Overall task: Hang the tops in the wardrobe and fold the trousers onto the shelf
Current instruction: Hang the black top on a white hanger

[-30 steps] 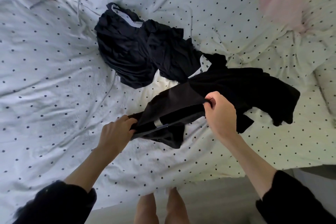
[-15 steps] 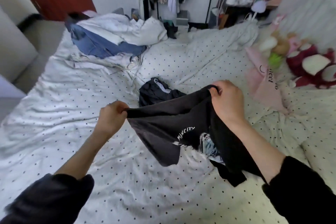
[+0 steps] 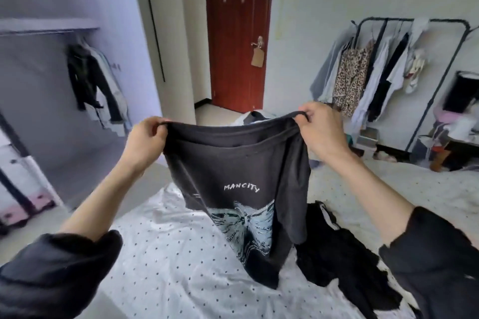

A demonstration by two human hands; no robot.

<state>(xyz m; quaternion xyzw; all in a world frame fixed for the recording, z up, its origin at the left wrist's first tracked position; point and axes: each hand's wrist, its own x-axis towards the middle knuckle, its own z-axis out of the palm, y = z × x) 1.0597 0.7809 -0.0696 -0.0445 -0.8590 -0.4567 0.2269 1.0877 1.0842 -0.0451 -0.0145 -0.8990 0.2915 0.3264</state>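
A dark grey cotton T-shirt with a pale printed graphic is held up above the white dotted bedsheet, its upper edge pinched by the left hand and the right hand. Black crumpled garments lie alongside. Beyond, a red-brown wooden door is seen.

Wardrobe blurred, cut off left
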